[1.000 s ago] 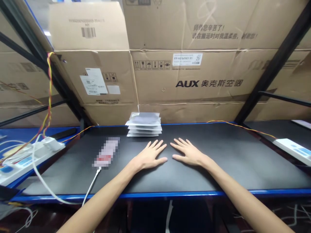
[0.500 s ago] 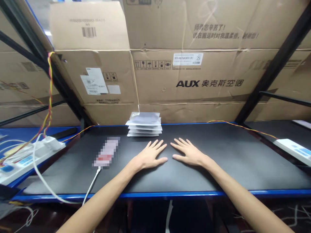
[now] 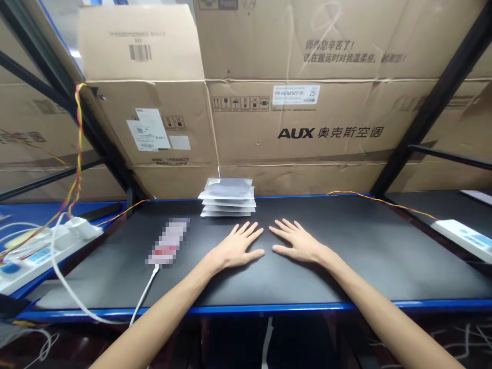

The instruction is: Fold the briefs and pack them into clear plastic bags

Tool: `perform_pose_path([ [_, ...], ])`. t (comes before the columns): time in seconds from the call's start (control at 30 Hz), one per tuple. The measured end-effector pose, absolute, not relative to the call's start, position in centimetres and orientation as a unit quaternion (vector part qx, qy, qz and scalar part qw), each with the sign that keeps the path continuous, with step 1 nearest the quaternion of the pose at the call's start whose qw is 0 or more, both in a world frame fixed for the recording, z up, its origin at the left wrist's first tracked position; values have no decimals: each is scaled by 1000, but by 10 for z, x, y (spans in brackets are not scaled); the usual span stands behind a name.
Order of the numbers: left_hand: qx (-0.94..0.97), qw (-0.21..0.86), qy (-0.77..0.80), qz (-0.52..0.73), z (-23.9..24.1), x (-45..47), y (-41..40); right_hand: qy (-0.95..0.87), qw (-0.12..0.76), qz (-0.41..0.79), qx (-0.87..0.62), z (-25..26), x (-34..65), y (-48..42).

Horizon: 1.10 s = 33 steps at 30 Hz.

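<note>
My left hand [image 3: 239, 246] lies palm down on the dark table mat [image 3: 346, 277], fingers spread and holding nothing. Beside it, a short gap to the right, my right hand [image 3: 295, 242] rests flat in the same way, also with nothing in it. Just beyond my left fingertips, at the back of the table, stands a stack of flat white packets [image 3: 228, 197]. Left of my left hand lies a pixelated, phone-shaped thing [image 3: 168, 242] with a white cable [image 3: 145, 294] plugged into its near end.
Large cardboard sheets [image 3: 330, 154] form a wall behind the table. White power strips sit at the left [image 3: 42, 256] and right [image 3: 467, 238]. Black metal posts [image 3: 430, 87] slope up on both sides. A yellow-red twisted wire [image 3: 79, 133] hangs at left. The table's front edge [image 3: 277, 308] is blue.
</note>
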<state>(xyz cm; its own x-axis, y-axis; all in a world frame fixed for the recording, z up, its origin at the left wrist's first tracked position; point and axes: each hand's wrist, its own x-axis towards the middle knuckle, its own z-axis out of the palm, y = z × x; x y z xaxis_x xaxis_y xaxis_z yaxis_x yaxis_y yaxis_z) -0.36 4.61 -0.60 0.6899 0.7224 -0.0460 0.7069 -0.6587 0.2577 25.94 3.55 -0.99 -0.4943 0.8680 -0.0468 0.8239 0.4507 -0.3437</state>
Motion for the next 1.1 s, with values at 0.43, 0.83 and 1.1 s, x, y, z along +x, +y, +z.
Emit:
perform_pose_path([
  [0.43,911,127,392,28,-8,-4,48,-850,65,164,-497,-7,258,34],
  [0.83,908,133,396,24,-5,-3,47,-849,65,165,-498,-6,259,34],
  [1.1,909,131,395,26,-7,-4,48,-850,67,163,-497,-7,258,34],
])
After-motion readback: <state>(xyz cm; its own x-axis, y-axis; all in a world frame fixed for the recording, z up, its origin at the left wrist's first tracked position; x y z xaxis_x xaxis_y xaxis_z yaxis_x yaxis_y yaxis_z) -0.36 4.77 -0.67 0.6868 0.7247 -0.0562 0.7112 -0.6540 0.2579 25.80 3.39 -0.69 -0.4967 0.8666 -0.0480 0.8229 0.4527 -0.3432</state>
